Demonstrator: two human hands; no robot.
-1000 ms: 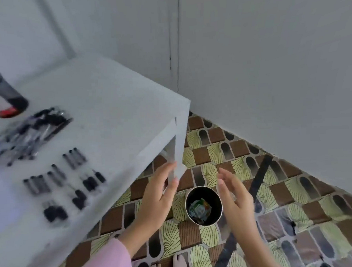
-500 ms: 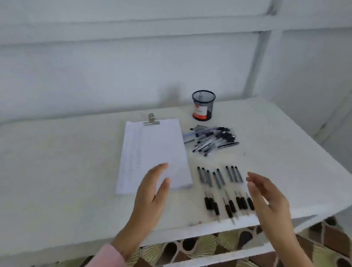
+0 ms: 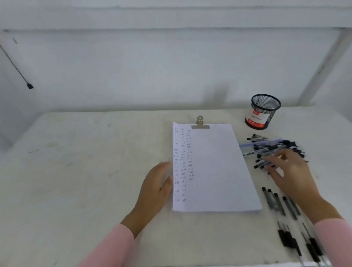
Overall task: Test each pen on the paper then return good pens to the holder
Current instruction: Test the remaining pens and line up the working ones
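the left hand (image 3: 156,188) is laid flat and released at the paper's (image 3: 211,168) left edge, grasping nothing. the sheet is best kept pinned there, so strokes can be added beside the tally marks. the right hand (image 3: 291,173) is spread loose over the pen pile (image 3: 271,148), nothing yet grasped; one pen should be pinched singly, not raked. tested pens (image 3: 280,203) are lined up nearer. the holder (image 3: 260,111), far right on the counter (image 3: 81,179), seems empty of pens.

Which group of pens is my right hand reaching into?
The right hand is over the loose jumbled pile of pens near the mesh holder, not the neat rows of pens lined up nearer you.
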